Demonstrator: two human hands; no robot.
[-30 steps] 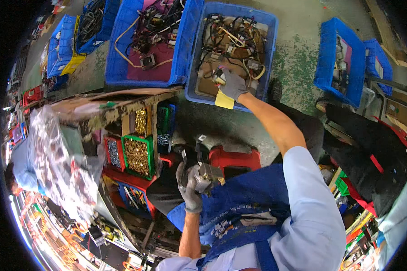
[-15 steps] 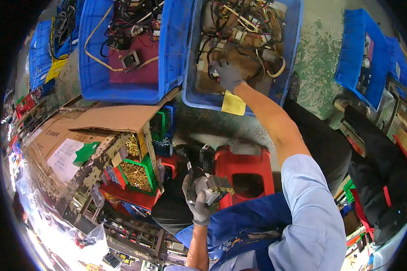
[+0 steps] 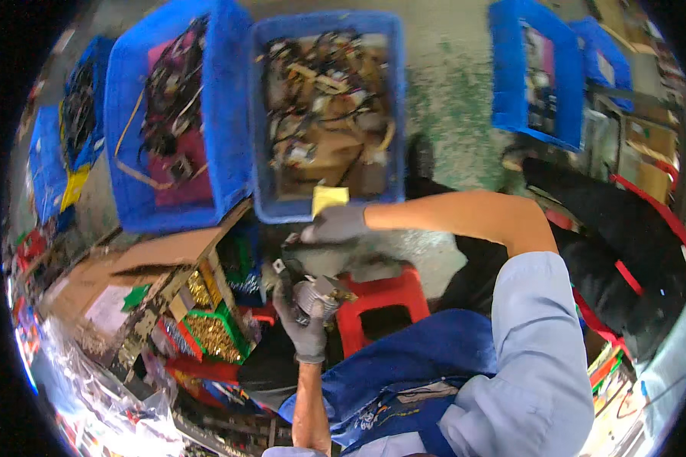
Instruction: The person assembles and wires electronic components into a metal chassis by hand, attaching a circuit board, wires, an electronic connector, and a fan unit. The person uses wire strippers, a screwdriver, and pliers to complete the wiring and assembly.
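My left hand [image 3: 301, 324], in a grey glove, grips a silver metal part [image 3: 312, 297] with a ribbed body and a squared block at one end. I cannot make out its exact kind. Dark pieces with small light tabs stick up beside it. My right hand [image 3: 335, 226], also gloved in grey, is just outside the near rim of a blue bin [image 3: 286, 209], by a yellow paper note [image 3: 330, 199]. Motion smears its fingers, and whether anything is in them is unclear. Wired electrical parts [image 3: 324, 84] lie on cardboard inside that bin.
A second blue bin [image 3: 232, 152] with cables and parts stands left. Below my hands is a red stool [image 3: 385, 298]. At left, a cardboard-topped bench [image 3: 164, 255] has a green tray [image 3: 240, 343] of brass-coloured pieces beside it. Another blue bin [image 3: 507, 84] and a person's dark-clothed legs [image 3: 610, 221] are at right.
My right hand has come out of the parts bin, back toward me and nearer my left hand. My left hand still holds the metal part. The whole view has shifted.
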